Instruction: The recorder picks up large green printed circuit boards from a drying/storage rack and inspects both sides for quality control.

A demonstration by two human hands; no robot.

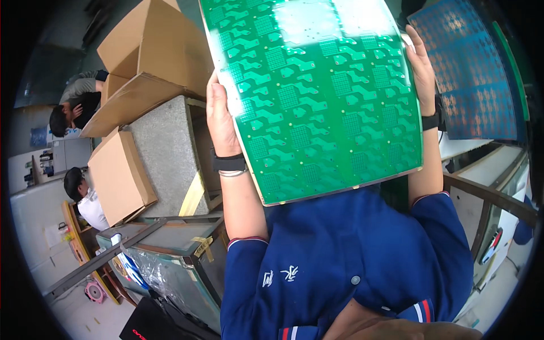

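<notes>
A large green printed circuit board panel (328, 119), covered in repeated pale trace patterns, is raised in front of my chest and slightly tilted. Bright light reflects off its upper part. My left hand (222, 122) grips its left edge, thumb along the rim and the other fingers mostly hidden behind it. On the opposite edge, my right hand (420, 62) is closed around the rim, with fingers partly in sight. Dark bands circle both wrists. Close to my right hand stands a blue panel (476, 79) with coppery patterns.
An open cardboard box (164, 51) and a folded carton (122, 175) sit left, by a grey slab-like surface (164, 147). Two people, one in a grey top (82, 88) and one in a white top (92, 208), are farther left. A metal frame (490, 195) stands at right.
</notes>
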